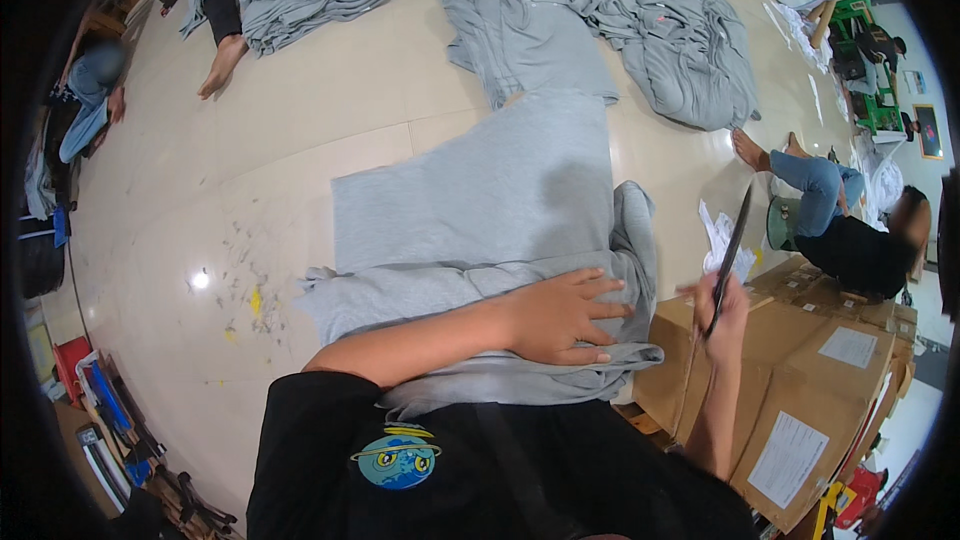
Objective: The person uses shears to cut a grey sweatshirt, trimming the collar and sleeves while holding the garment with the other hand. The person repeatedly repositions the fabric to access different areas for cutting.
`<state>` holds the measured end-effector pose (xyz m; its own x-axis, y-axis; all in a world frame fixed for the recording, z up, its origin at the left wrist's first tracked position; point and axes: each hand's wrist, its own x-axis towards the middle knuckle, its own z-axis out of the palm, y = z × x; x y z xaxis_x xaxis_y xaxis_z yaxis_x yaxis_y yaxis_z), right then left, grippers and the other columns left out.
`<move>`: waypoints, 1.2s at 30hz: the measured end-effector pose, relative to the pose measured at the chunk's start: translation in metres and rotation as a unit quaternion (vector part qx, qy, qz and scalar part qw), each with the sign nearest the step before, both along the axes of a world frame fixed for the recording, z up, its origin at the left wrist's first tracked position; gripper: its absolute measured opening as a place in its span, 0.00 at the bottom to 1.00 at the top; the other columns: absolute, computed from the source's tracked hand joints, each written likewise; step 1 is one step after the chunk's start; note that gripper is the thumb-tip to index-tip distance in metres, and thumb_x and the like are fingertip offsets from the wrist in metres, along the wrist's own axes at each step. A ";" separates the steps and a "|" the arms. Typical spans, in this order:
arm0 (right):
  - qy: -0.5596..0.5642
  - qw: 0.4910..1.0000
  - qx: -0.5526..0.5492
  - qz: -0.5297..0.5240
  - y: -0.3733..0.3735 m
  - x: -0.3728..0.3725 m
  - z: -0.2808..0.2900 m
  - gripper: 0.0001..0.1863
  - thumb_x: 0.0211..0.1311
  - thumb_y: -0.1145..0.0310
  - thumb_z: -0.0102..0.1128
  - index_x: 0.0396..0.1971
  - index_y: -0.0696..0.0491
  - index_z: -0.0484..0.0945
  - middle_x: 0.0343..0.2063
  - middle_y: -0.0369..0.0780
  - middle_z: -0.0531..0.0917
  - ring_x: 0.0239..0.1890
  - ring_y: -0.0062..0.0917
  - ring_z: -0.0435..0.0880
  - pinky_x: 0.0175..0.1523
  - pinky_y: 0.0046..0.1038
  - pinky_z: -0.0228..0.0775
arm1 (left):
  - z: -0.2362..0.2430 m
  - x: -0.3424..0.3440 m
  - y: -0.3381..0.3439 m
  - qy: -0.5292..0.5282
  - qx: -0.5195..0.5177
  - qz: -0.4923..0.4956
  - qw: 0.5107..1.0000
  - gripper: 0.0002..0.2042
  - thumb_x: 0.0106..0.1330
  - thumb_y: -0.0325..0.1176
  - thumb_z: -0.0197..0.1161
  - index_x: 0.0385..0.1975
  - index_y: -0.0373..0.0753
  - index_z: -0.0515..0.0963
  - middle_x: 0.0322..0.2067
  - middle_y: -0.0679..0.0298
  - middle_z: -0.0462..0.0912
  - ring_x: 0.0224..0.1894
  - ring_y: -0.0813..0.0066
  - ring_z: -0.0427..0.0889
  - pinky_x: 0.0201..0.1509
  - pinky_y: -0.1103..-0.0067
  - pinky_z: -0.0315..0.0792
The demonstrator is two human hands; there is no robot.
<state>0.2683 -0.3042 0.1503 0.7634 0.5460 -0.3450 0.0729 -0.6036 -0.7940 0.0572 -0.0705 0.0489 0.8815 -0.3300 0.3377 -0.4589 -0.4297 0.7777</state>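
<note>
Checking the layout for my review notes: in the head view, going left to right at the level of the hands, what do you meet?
Scraps on the floor → grey garment → left hand pressed flat on it → right hand holding a dark thin tool → cardboard boxes → a seated person.

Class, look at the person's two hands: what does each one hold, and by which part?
The right hand grips a long thin dark tool, likely scissors, by its lower end. The left hand holds nothing; it lies flat on the grey garment.
</note>
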 end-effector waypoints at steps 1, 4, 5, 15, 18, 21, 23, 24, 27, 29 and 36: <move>-0.043 0.998 0.053 0.020 0.032 0.005 0.008 0.14 0.80 0.61 0.65 0.48 0.55 0.75 0.34 0.42 0.91 0.21 0.14 0.77 0.26 0.20 0.68 | 0.003 0.003 -0.004 0.007 0.020 -0.025 0.999 0.25 0.85 0.55 0.49 0.57 0.47 0.89 0.77 0.56 0.73 0.85 0.46 0.56 0.89 0.50 0.45; -0.008 0.965 0.257 0.052 0.146 -0.011 0.007 0.16 0.83 0.60 0.63 0.52 0.57 0.73 0.38 0.45 0.92 0.22 0.15 0.77 0.27 0.21 0.70 | 0.004 0.008 -0.015 0.011 0.032 -0.052 0.998 0.21 0.84 0.51 0.53 0.52 0.45 0.91 0.70 0.58 0.81 0.81 0.48 0.65 0.88 0.51 0.50; 0.034 0.938 0.332 0.091 0.184 -0.026 0.003 0.17 0.82 0.61 0.64 0.54 0.57 0.72 0.39 0.46 0.92 0.22 0.15 0.78 0.28 0.22 0.72 | 0.001 0.011 -0.011 0.006 0.027 -0.057 0.998 0.19 0.84 0.49 0.56 0.50 0.45 0.91 0.67 0.59 0.85 0.78 0.49 0.70 0.88 0.52 0.53; 0.093 0.903 0.388 0.159 0.267 -0.113 -0.097 0.17 0.78 0.70 0.69 0.53 0.58 0.69 0.39 0.44 0.94 0.26 0.16 0.85 0.35 0.19 0.79 | -0.184 -0.155 0.189 0.102 0.044 0.836 0.537 0.17 0.75 0.38 0.70 0.56 0.33 0.83 0.56 0.47 0.85 0.66 0.53 0.80 0.67 0.59 0.75; 0.118 0.910 0.363 0.164 0.272 -0.109 -0.103 0.17 0.78 0.71 0.70 0.54 0.58 0.69 0.37 0.44 0.93 0.25 0.15 0.84 0.33 0.19 0.78 | -0.241 -0.208 0.209 0.284 -0.111 0.845 0.441 0.24 0.71 0.42 0.76 0.59 0.31 0.83 0.52 0.46 0.88 0.59 0.51 0.85 0.62 0.61 0.78; 0.143 0.916 0.333 0.171 0.271 -0.106 -0.108 0.18 0.77 0.71 0.71 0.54 0.58 0.71 0.36 0.42 0.93 0.25 0.15 0.83 0.32 0.19 0.77 | -0.235 -0.200 0.210 0.280 -0.145 0.797 0.515 0.20 0.69 0.41 0.78 0.52 0.32 0.86 0.42 0.53 0.91 0.44 0.56 0.89 0.52 0.63 0.80; 0.159 0.919 0.312 0.182 0.271 -0.109 -0.109 0.18 0.76 0.70 0.72 0.54 0.58 0.72 0.35 0.41 0.92 0.25 0.15 0.83 0.32 0.19 0.76 | -0.227 -0.202 0.213 0.266 -0.130 0.814 0.499 0.16 0.70 0.39 0.77 0.47 0.33 0.87 0.39 0.56 0.91 0.41 0.62 0.87 0.49 0.65 0.79; 0.161 0.921 0.298 0.191 0.272 -0.111 -0.107 0.18 0.76 0.70 0.73 0.54 0.58 0.73 0.34 0.40 0.92 0.25 0.15 0.83 0.32 0.19 0.76 | -0.224 -0.204 0.213 0.259 -0.124 0.822 0.491 0.14 0.71 0.38 0.76 0.45 0.33 0.87 0.37 0.58 0.90 0.39 0.66 0.86 0.47 0.67 0.78; 0.129 0.935 0.251 0.214 0.275 -0.111 -0.105 0.18 0.74 0.69 0.74 0.53 0.59 0.74 0.34 0.39 0.92 0.26 0.15 0.84 0.33 0.19 0.76 | -0.187 -0.190 0.207 0.230 -0.176 0.826 0.484 0.10 0.74 0.34 0.74 0.44 0.33 0.85 0.35 0.64 0.88 0.35 0.77 0.81 0.44 0.76 0.75; 0.077 0.939 0.225 0.249 0.280 -0.115 -0.108 0.18 0.73 0.69 0.75 0.52 0.59 0.75 0.35 0.39 0.93 0.28 0.18 0.86 0.36 0.22 0.78 | -0.168 -0.186 0.195 0.126 -0.272 0.787 0.540 0.09 0.77 0.33 0.72 0.45 0.33 0.85 0.35 0.68 0.88 0.35 0.83 0.79 0.43 0.81 0.73; -0.050 0.880 0.132 0.454 0.352 -0.134 -0.105 0.19 0.69 0.74 0.75 0.51 0.61 0.75 0.46 0.42 0.94 0.53 0.28 0.92 0.58 0.31 0.81 | -0.088 -0.183 0.132 0.087 -0.444 0.617 0.644 0.13 0.80 0.27 0.67 0.60 0.35 0.77 0.37 0.70 0.87 0.35 0.90 0.75 0.40 0.86 0.69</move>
<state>0.1342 0.0480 0.0453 -0.0100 0.9974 -0.0707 0.5073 -0.0559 -0.8599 -0.1255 0.0613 -0.0389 0.3370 0.9132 -0.2290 -0.0671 0.2659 0.9617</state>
